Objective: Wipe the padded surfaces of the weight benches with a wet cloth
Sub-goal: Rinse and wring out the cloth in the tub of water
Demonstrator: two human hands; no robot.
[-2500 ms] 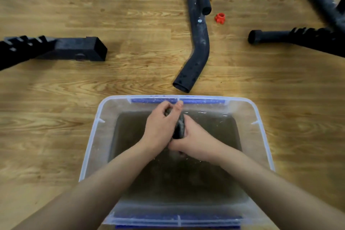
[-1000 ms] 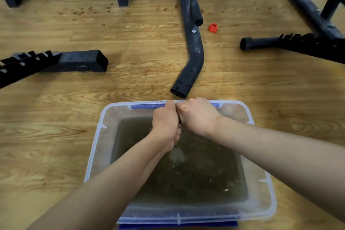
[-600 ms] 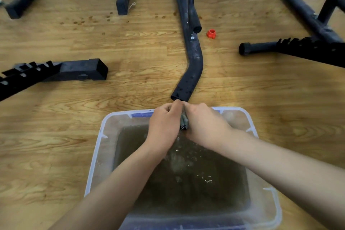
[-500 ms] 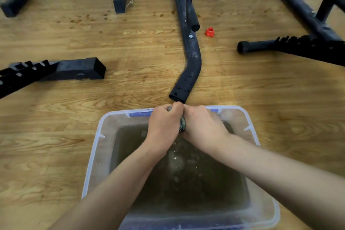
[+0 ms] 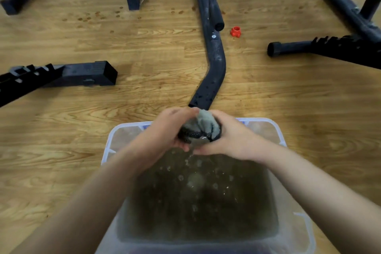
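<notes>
A wet grey cloth [image 5: 201, 128] is bunched between my two hands above the far end of a clear plastic tub [image 5: 112, 140]. My left hand [image 5: 165, 132] grips its left side and my right hand [image 5: 228, 138] grips its right side. Drops fall from the cloth onto the murky brown water [image 5: 198, 196] that fills the tub. No padded bench surface is in view, only black frame parts on the floor.
The tub stands on a wooden floor [image 5: 61, 150]. A curved black tube [image 5: 214, 68] ends just beyond the tub. A black square bar [image 5: 82, 74] lies left, a notched bar [image 5: 329, 49] right. A small red cap [image 5: 235, 31] sits near the tube.
My hands have parted a little, so more of the bunched grey cloth shows between them. Water now drips and ripples below. The view has tilted slightly.
</notes>
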